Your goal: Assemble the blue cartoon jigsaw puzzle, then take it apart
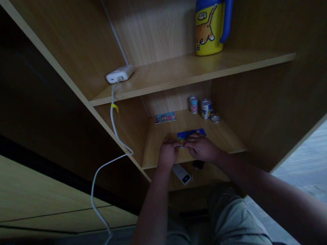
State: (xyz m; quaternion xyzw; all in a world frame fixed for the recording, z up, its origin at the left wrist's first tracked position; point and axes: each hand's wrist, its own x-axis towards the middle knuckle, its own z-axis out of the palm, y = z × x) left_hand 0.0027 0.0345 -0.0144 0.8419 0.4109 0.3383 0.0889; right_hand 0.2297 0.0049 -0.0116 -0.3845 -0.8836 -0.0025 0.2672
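Touching the blue card [190, 133] near the frame's centre, the left hand [168, 152] and right hand [201, 146] showed contact made, release apparently not yet done, any pinch indiscernible.

Upper shelf holds mug and white box

A lidded blue-and-yellow mug [206, 28] with an orange cat picture stands at the right of the upper shelf [171, 73]. At its left end lies a white box [120, 74]; a white cable [94, 187] with a yellow tie [114, 106] drops from its front. On the lower shelf [160, 139], a colourful printed sheet [165, 117] lies back left, and two printed cans, one pink-and-blue [193, 104], one blue-and-white [206, 109], stand back right beside a round metal piece [215, 118]. Below lies a white device [182, 173] with a lit display.
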